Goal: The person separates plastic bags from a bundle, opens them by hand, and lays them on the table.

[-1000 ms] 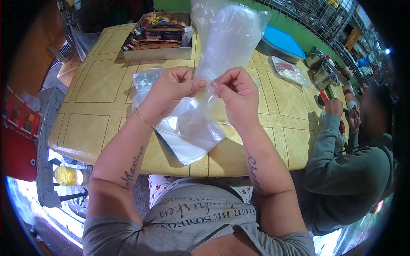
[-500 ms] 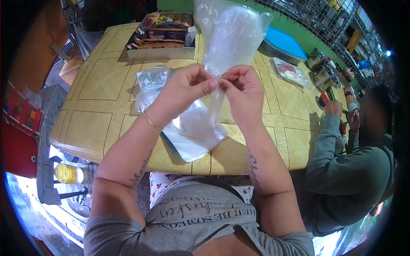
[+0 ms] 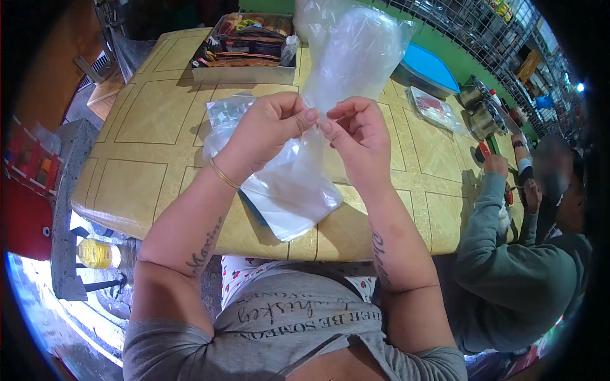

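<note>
My left hand (image 3: 272, 127) and my right hand (image 3: 361, 136) meet over the middle of the table. Thumb and forefinger of each are closed in a pinch on thin clear plastic, which looks like the edge of a plastic bag (image 3: 311, 143) hanging down between them. Just beneath lies a loose stack of flat plastic bags (image 3: 289, 206), with crumpled clear packaging (image 3: 222, 117) to its left. Beyond my fingers sits a large, puffed-up clear plastic bag (image 3: 356, 54) with more clear plastic inside. Exactly where the pinched edge ends is hard to make out.
A box of packaged goods (image 3: 244, 75) stands at the back left of the table (image 3: 143, 120). Toward the back right are a blue-lidded container (image 3: 432, 66), a clear packet (image 3: 435, 108) and metal pots (image 3: 484, 119). A person in a grey-green sleeve (image 3: 486, 209) works at the right edge.
My fingers have shifted slightly left, and the plastic hanging below them looks wider. The person at the right has moved their head and one hand.
</note>
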The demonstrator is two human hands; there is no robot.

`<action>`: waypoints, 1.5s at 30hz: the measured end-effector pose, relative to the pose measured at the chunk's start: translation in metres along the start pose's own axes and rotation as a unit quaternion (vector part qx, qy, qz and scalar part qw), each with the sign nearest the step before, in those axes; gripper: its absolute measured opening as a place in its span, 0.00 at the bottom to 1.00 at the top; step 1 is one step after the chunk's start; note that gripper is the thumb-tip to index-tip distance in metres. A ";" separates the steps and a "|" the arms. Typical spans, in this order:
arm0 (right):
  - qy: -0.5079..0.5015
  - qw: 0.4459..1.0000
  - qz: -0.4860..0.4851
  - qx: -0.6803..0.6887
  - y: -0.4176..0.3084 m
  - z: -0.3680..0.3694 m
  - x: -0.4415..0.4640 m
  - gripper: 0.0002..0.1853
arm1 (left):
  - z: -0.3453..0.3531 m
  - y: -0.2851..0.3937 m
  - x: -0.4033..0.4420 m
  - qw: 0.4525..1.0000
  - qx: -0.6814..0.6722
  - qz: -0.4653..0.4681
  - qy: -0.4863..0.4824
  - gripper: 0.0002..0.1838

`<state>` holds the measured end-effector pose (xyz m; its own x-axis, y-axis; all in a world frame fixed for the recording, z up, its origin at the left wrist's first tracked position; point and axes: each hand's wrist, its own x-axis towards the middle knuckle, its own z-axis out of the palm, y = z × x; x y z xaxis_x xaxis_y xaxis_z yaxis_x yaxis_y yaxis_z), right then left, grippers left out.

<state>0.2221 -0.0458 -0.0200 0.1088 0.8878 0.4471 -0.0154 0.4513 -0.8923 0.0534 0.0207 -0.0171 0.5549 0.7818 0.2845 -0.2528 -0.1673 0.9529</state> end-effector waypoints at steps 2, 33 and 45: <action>-0.017 0.999 0.012 0.028 0.001 0.002 0.000 0.21 | 0.001 -0.001 0.000 0.999 0.041 -0.010 -0.010 0.06; 0.078 0.986 -0.142 0.040 -0.016 -0.054 0.012 0.08 | -0.020 0.006 0.004 0.917 0.352 0.051 0.182 0.18; -0.032 0.801 -0.235 -0.550 -0.028 0.005 -0.011 0.17 | 0.002 0.011 -0.009 0.980 0.174 0.047 0.078 0.13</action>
<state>0.2165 -0.0675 0.0000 -0.2064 0.6628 0.7198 0.9013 0.4152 -0.1238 0.0466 0.0105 -0.0089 0.4066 0.8312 0.3791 0.0041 -0.4167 0.9091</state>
